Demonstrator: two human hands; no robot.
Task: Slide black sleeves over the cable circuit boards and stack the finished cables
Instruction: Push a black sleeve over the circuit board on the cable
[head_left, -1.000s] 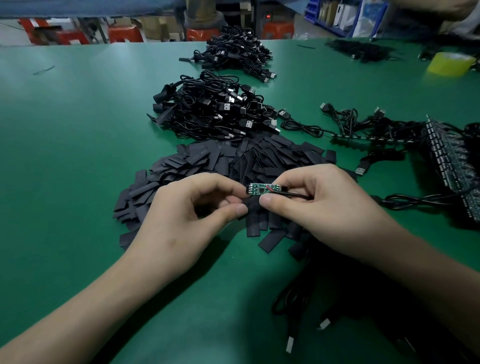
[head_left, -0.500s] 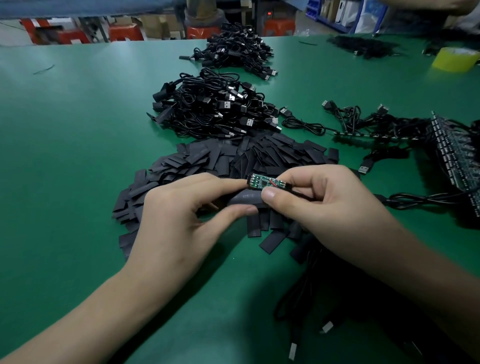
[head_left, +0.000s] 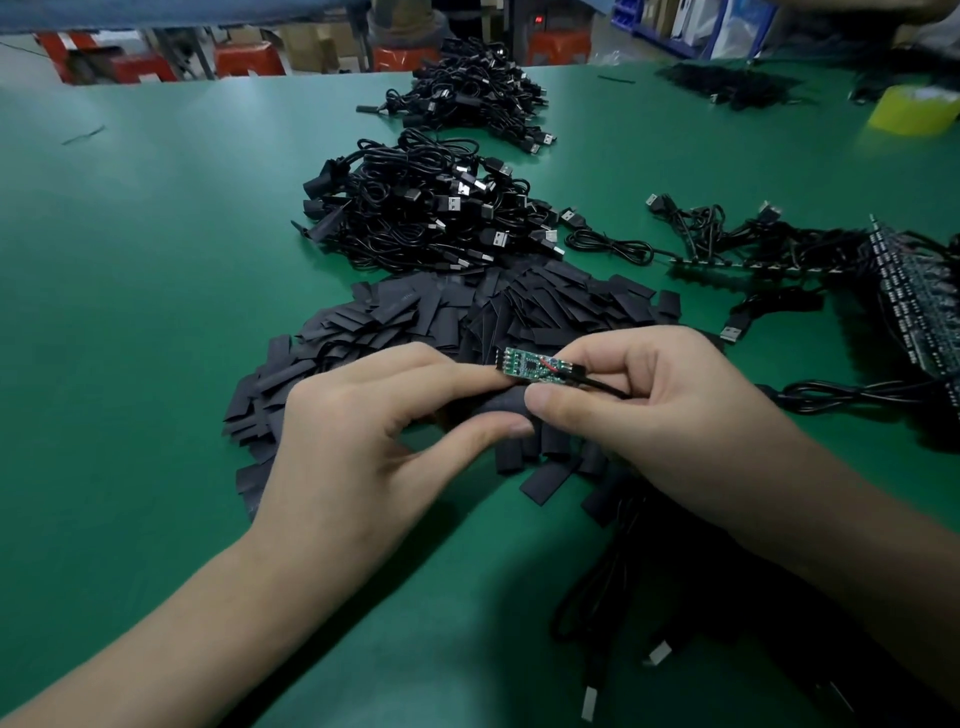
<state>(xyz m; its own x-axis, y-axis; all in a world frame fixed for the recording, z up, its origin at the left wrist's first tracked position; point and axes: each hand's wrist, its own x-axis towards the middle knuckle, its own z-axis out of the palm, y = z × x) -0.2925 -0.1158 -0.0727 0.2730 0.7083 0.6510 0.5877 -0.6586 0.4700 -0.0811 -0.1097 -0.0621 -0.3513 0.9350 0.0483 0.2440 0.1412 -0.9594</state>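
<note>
- Closest in, loose black cables (head_left: 592, 613) lie on the green worktop (head_left: 156, 364) beneath the right forearm, with their USB plugs toward the near edge.
- The left hand (head_left: 358, 447) pinches a black sleeve (head_left: 501, 410) between thumb and forefinger. The right hand (head_left: 660, 410) pinches the green circuit board (head_left: 530, 364) at its wired end, and its cable (head_left: 831, 389) trails off to the right.
- The hands nearly touch. The sleeve sits just below the board and is not yet over it.
- The likely snag is that the flattened sleeve mouth catches on a board corner or component and buckles. Forcing it could strain the thin soldered wires.
- Behind the hands spreads a heap of spare sleeves (head_left: 441, 322). Next comes a cable pile (head_left: 431, 218), probably finished pieces, with a second pile (head_left: 478, 98) farther off.
- At far right sits a yellow tape roll (head_left: 914, 111). Beyond the worktop, red stools (head_left: 244, 57) and shelving crowd a workshop.
</note>
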